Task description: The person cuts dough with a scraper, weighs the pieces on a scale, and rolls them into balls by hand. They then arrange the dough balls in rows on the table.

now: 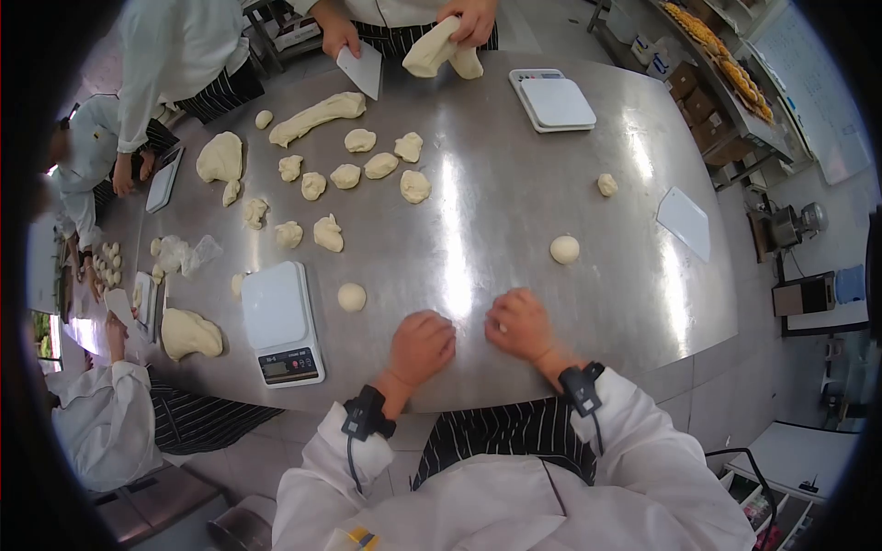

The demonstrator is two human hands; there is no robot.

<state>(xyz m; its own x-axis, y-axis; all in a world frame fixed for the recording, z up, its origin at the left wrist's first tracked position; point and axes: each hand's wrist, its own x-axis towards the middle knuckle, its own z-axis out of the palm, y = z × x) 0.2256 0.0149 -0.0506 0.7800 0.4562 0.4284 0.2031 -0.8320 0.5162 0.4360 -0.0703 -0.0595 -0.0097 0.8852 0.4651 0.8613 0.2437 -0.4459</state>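
Observation:
My left hand point(423, 347) rests near the front edge of the steel table, its fingers curled in; whatever lies under them is hidden. Beside it, a short gap away, my right hand point(520, 323) is also curled, with a small pale bit showing at its fingers, too small to name. A smooth dough ball point(351, 297) sits to the left of my left hand. Beyond my right hand is another round dough ball point(565, 249). The white digital scale point(276, 312) stands on the left, its pan bare.
Several rough dough pieces point(345, 175) and a long dough strip point(317, 118) lie across the table point(496, 184). A second scale point(556, 101) is at the back, a white scraper point(684, 223) at right. Opposite, a person's hand point(473, 20) holds dough. Other people work at left.

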